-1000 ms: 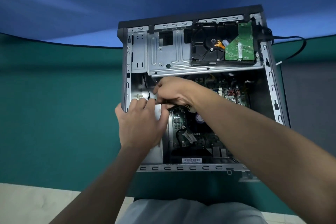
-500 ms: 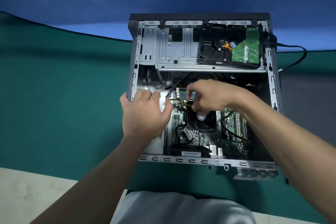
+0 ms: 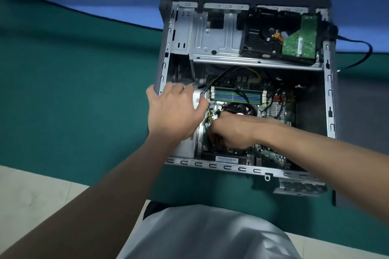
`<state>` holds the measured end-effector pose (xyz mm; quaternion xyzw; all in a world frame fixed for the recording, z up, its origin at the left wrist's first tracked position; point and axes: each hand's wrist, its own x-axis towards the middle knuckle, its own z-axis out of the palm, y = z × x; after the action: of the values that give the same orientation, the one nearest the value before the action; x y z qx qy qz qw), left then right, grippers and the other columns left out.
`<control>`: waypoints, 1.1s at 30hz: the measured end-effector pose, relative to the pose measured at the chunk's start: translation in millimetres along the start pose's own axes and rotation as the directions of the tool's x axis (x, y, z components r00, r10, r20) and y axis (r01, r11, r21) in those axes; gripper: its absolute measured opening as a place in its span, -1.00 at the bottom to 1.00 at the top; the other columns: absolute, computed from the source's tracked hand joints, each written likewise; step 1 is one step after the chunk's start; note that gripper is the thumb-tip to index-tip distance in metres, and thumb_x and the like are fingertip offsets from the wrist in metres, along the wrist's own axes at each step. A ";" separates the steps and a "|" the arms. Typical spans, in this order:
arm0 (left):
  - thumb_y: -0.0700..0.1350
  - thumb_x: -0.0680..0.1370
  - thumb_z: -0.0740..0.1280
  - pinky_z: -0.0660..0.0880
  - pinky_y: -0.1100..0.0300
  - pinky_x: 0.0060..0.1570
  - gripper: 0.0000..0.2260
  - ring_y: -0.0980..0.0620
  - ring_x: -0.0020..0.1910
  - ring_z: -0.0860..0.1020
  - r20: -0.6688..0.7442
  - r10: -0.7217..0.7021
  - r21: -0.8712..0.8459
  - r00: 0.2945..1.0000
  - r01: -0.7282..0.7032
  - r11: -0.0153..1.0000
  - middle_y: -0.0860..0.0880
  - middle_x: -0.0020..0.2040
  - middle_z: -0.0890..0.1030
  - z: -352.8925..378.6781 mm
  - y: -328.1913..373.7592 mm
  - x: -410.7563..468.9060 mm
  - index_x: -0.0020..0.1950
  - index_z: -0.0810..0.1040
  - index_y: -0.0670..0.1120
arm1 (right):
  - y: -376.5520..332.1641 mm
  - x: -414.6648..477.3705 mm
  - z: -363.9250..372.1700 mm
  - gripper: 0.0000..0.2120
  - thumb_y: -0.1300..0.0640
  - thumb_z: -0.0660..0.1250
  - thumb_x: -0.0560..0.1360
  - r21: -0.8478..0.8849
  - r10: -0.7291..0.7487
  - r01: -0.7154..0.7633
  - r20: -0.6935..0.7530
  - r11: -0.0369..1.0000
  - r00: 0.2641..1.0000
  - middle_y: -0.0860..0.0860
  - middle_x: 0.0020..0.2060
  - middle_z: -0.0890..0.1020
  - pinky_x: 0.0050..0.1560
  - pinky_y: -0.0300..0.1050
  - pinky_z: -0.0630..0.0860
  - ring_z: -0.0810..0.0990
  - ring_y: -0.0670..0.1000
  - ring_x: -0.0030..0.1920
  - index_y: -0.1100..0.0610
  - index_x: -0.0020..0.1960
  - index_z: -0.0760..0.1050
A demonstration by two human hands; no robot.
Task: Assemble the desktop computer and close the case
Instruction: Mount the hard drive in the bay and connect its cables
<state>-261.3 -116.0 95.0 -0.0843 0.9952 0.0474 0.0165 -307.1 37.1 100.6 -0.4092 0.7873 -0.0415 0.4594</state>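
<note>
Inside case (image 3: 328, 90), hands (image 3: 172, 111) (image 3: 230, 131), perhaps on cables (image 3: 209, 116).

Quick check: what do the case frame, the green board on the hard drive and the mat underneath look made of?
Case frame: bare sheet metal, probably steel; dull silver, with stamped slots. Green board: apparently a printed circuit board; green lacquered face, white connector. Mat: matte teal, dark-edged, probably cloth or foam; cannot tell which.
</note>
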 end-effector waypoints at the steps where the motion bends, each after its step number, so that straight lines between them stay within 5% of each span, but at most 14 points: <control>1: 0.13 0.55 0.09 0.26 -0.17 0.21 -0.62 -0.06 -0.05 0.52 -0.004 -0.001 -0.008 1.000 0.001 1.000 -0.06 -0.13 0.62 0.8 -0.1 0.1 -0.09 0.59 -0.08 | 0.4 0.8 3.8 -0.80 0.32 0.19 0.41 -0.021 0.006 -0.006 -0.028 1.000 1.000 -0.07 -0.20 0.32 -0.36 -0.07 0.42 0.49 0.04 -0.25 0.04 -0.09 0.43; 4: 0.12 0.56 0.10 0.25 -0.17 0.22 -0.63 -0.07 -0.06 0.51 -0.018 -0.001 -0.002 1.000 0.001 1.000 -0.06 -0.14 0.61 3.5 0.0 0.3 -0.10 0.58 -0.08 | 3.6 2.7 12.7 -0.77 0.32 0.26 0.34 -0.132 -0.025 -0.001 -0.197 0.991 0.980 -0.04 -0.39 0.39 -0.41 -0.14 0.33 0.45 0.05 -0.35 0.09 -0.08 0.54; 7: 0.12 0.56 0.10 0.27 -0.15 0.20 -0.64 -0.07 -0.11 0.50 -0.038 -0.002 0.011 0.999 0.002 1.000 -0.06 -0.19 0.59 4.6 0.0 0.5 -0.15 0.56 -0.09 | 8.5 4.9 22.9 -0.79 0.17 0.35 0.40 -0.184 -0.066 0.018 -0.255 0.983 0.965 -0.02 -0.30 0.48 -0.30 -0.10 0.41 0.51 0.06 -0.21 0.03 0.02 0.60; 11: 0.11 0.56 0.09 0.27 -0.16 0.20 -0.63 -0.08 -0.14 0.49 -0.045 0.000 0.013 0.999 0.000 1.000 -0.06 -0.21 0.57 4.6 -0.2 1.0 -0.16 0.55 -0.10 | 14.0 7.5 34.0 -0.83 -0.01 0.33 0.52 -0.242 -0.176 0.099 -0.324 0.965 0.929 -0.08 -0.32 0.34 -0.17 -0.15 0.29 0.36 -0.03 -0.22 -0.08 0.09 0.59; 16: 0.13 0.57 0.07 0.26 -0.16 0.21 -0.64 -0.07 -0.13 0.47 -0.028 -0.004 0.010 1.000 0.005 1.000 -0.05 -0.20 0.57 4.0 0.1 1.5 -0.18 0.50 -0.07 | 18.5 4.6 31.5 -0.86 0.08 0.16 0.57 -0.342 -0.231 0.142 -0.233 0.929 0.945 -0.14 -0.31 0.17 -0.02 -0.13 0.33 0.36 0.01 -0.09 -0.04 -0.03 0.50; 19: 0.13 0.56 0.07 0.25 -0.17 0.21 -0.71 -0.07 -0.14 0.45 -0.041 0.003 -0.015 0.999 -0.004 1.000 -0.05 -0.21 0.56 4.0 0.4 0.9 -0.22 0.36 -0.02 | 21.7 3.3 21.7 -0.69 -0.01 0.03 0.56 -0.266 -0.201 0.146 -0.193 0.953 0.960 -0.16 -0.25 0.27 -0.06 -0.08 0.33 0.27 -0.06 -0.13 0.00 0.06 0.53; 24: 0.12 0.56 0.06 0.27 -0.16 0.20 -0.74 -0.08 -0.11 0.47 -0.052 0.001 -0.008 0.999 -0.002 1.000 -0.05 -0.19 0.58 3.5 0.0 1.5 -0.22 0.32 0.00 | 19.6 12.4 1.8 -0.79 -0.26 0.24 0.47 -0.282 -0.349 0.270 -0.285 0.921 0.893 -0.16 -0.10 0.26 -0.11 -0.07 0.19 0.16 -0.06 -0.05 -0.19 -0.04 0.54; 33: 0.12 0.56 0.08 0.25 -0.14 0.19 -0.68 -0.08 -0.10 0.47 -0.010 -0.007 0.007 1.000 0.007 1.000 -0.06 -0.17 0.58 1.6 -0.1 1.7 -0.19 0.45 -0.06 | 37.8 23.6 -19.2 -0.82 -0.20 0.34 0.45 -0.081 -0.303 0.297 -0.066 0.951 0.951 -0.12 -0.08 0.52 0.25 0.09 0.21 0.24 -0.07 0.05 -0.10 -0.13 0.51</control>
<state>-262.9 -116.3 93.4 -0.0879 0.9951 0.0434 0.0120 -350.2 40.1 78.7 -0.5379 0.7342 -0.0992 0.4023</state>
